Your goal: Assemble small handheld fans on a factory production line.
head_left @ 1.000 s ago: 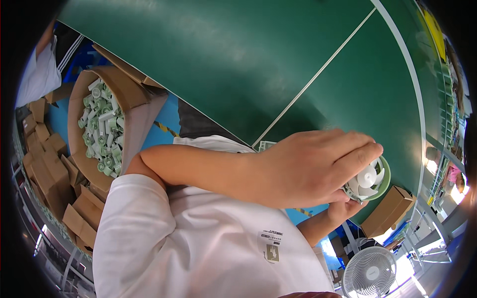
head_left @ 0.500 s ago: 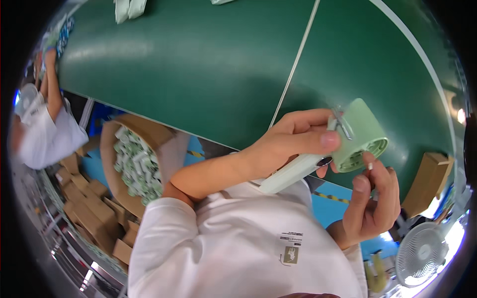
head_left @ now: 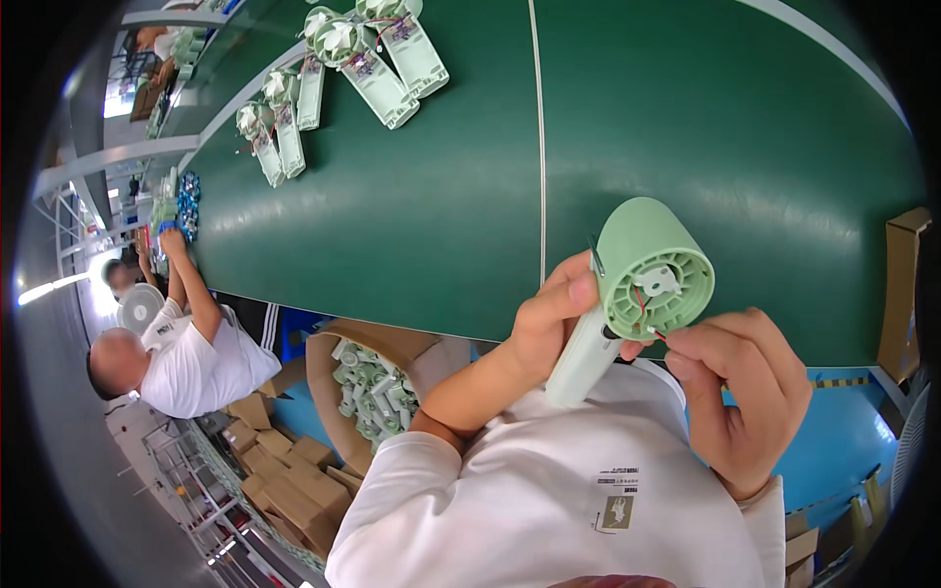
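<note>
My left hand [head_left: 551, 318] is wrapped round the upper handle of a pale green handheld fan body [head_left: 635, 227]. Its round, ribbed head faces me, with a whitish motor piece [head_left: 659, 281] at the centre. The pale handle [head_left: 580, 367] slants down toward my shirt. A thin red wire [head_left: 642, 302] runs inside the head and out over its lower rim. At that rim my right hand [head_left: 750, 387] pinches the wire's end between thumb and fingers. By my left thumb a small grey metal piece [head_left: 594, 253] juts out; its kind is unclear.
Several opened fan bodies [head_left: 377, 83] with wires lie at the far left of the green table [head_left: 431, 216]. A large carton [head_left: 328, 367] of green and white parts stands below the edge. Flattened cardboard [head_left: 299, 500] and a co-worker [head_left: 196, 358] are left; another carton [head_left: 897, 294] is right.
My view has swung left, bringing the opened fan bodies into sight. The fan's head has turned its open face more toward me. My right hand stays by its rim, fingers pinched.
</note>
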`<state>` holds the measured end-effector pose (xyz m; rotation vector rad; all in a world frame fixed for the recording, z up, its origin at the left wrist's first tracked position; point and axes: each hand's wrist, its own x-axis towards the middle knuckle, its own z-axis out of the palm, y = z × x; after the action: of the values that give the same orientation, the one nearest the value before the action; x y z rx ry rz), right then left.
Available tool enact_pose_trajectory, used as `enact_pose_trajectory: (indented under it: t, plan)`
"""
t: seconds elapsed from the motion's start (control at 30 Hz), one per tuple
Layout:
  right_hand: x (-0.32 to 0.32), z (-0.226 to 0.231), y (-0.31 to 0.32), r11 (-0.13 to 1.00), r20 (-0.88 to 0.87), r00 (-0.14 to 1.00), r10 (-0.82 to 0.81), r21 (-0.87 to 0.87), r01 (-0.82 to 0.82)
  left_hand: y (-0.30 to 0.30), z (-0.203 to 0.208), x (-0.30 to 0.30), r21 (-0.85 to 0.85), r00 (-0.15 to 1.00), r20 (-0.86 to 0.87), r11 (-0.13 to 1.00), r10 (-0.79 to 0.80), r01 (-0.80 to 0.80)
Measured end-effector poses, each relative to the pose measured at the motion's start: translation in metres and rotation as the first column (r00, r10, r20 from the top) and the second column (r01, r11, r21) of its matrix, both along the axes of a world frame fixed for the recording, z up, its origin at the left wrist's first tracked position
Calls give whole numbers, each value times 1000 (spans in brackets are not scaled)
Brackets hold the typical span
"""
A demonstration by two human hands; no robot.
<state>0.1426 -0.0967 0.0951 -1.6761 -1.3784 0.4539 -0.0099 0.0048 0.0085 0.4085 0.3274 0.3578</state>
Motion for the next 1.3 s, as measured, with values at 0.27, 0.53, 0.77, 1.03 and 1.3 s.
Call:
enact_pose_trajectory:
  t: [0.27, 0.53, 0.77, 1.03, 1.3]
  plan:
    - [4, -10, 9, 996, -40, 999, 30, 88, -26, 2, 4, 6, 4, 996, -84, 1000, 8, -8]
    - [2, -11, 11, 997, 91, 996, 14, 72, -21, -1, 0, 3, 36, 994, -96, 998, 58, -55]
    - [2, -17, 9, 993, 254, 964, 78, 70, -98, -6, 2, 3, 78, 988, -133, 994, 81, -71]
    - [0, -12, 9, 995, 17, 995, 94, 10, -95, -5, 1, 1, 199, 975, -151, 972, 160, -128]
    - [2, -15, 9, 997, 11, 999, 31, 65, -32, -5, 2, 2, 254, 974, -158, 960, 165, -121]
